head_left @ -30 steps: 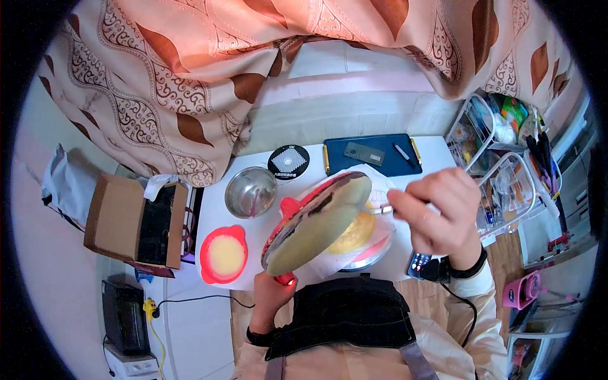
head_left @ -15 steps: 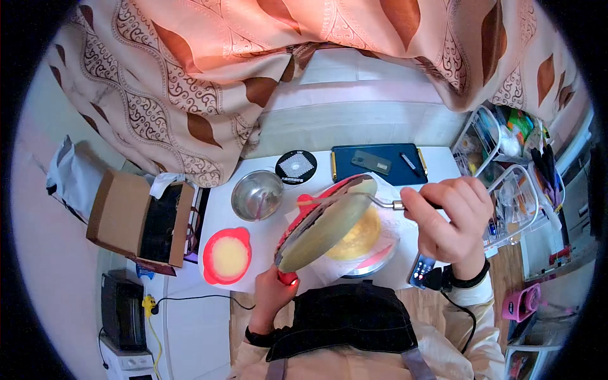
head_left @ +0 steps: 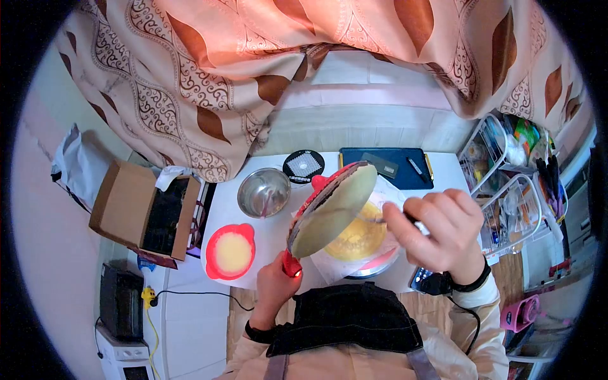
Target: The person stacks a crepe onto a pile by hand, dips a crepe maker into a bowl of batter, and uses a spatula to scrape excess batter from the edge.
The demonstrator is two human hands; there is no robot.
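Note:
My left hand (head_left: 278, 283) is wrapped around the red handle of an electric crepe pan (head_left: 292, 264), held up and steeply tilted over the table. A pale crepe (head_left: 335, 215) covers its round face. In my right hand (head_left: 440, 231) is an offset spatula (head_left: 378, 220), its thin end blurred near the crepe's right side; whether it touches cannot be made out. Below the pan lies a yellow crepe (head_left: 359, 240) on white paper, partly hidden by the pan. To the left stands a red bowl (head_left: 209, 248) of pale yellow batter.
A steel bowl (head_left: 247, 185) stands at the back left, beside a black-and-white round mat (head_left: 303, 166). A blue tray (head_left: 401, 180) holds a phone and a pen. White wire baskets (head_left: 506, 196) rise at the right; an open cardboard box (head_left: 120, 206) is at the left.
The pan has turned more upright, its crepe face showing more. My right hand has drawn the spatula back from across the crepe's upper edge and lowered it slightly. The camera view has shifted a little.

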